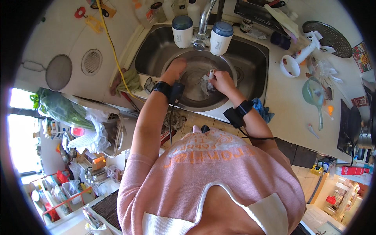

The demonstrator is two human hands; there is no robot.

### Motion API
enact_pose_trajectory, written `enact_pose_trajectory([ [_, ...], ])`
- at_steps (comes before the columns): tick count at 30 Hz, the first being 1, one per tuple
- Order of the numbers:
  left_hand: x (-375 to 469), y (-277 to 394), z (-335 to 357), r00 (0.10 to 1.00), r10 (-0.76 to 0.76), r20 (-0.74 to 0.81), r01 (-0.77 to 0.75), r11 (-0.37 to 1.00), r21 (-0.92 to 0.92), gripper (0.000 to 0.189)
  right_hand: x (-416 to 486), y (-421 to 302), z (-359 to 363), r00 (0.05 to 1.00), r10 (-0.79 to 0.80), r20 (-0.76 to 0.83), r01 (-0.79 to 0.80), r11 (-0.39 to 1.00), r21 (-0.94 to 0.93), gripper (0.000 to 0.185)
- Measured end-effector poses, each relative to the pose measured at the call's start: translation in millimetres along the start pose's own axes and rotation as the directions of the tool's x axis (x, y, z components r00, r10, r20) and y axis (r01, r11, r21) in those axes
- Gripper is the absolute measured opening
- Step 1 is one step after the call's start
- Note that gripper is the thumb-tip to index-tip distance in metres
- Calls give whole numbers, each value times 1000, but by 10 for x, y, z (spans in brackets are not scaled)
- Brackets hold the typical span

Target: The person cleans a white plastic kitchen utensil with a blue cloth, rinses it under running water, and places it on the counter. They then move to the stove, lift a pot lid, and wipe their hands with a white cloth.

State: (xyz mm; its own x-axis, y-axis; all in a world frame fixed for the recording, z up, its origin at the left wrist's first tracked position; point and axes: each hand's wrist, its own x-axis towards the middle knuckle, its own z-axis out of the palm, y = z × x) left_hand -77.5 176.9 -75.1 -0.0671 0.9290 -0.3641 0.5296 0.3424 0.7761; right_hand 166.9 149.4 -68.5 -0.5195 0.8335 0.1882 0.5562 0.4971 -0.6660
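A wide round metal basin (pixel 192 101) rests over the double sink (pixel 258 79), with what looks like water inside. My right hand (pixel 220 80) grips a small whitish utensil (pixel 211 77), perhaps a spoon or brush handle, above the basin's right half. Whitish, partly see-through material (pixel 205 85) lies beside it; its kind is unclear. Over the basin's left rim is my left hand (pixel 176 69), blurred, its fingers partly curled; whether it holds anything does not show. Two white canisters with blue lids (pixel 182 33) (pixel 221 39) flank the chrome faucet (pixel 199 38).
A green rag (pixel 129 82) lies left of the sink, under a yellow hose (pixel 113 48). Blue cloth (pixel 262 110) hangs at the counter's front edge. On the right stand a white bowl (pixel 290 66), a green strainer or ladle (pixel 312 91) and a small spoon (pixel 313 130).
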Motion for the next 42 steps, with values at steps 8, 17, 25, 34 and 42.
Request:
enact_pose_trajectory([
  [8,-419,305,190,920,221,323,129,609,-783,24,-18,-48,9,998,19,-51,-21,1000,-21,28],
  [17,-927,600,747,989,146,29,-64,596,-800,20,-8,-83,89,997,60,-53,-66,990,-122,16],
  [25,-881,484,744,989,129,68,2,457,-889,13,-34,-67,172,986,-80,-147,55,985,-164,12],
  [34,-920,526,770,990,124,64,-6,493,-870,12,-27,5,182,989,-74,-131,61,993,-103,10],
  [42,-963,457,834,985,166,39,-44,468,-883,11,-2,40,180,955,-198,-220,206,978,13,17],
])
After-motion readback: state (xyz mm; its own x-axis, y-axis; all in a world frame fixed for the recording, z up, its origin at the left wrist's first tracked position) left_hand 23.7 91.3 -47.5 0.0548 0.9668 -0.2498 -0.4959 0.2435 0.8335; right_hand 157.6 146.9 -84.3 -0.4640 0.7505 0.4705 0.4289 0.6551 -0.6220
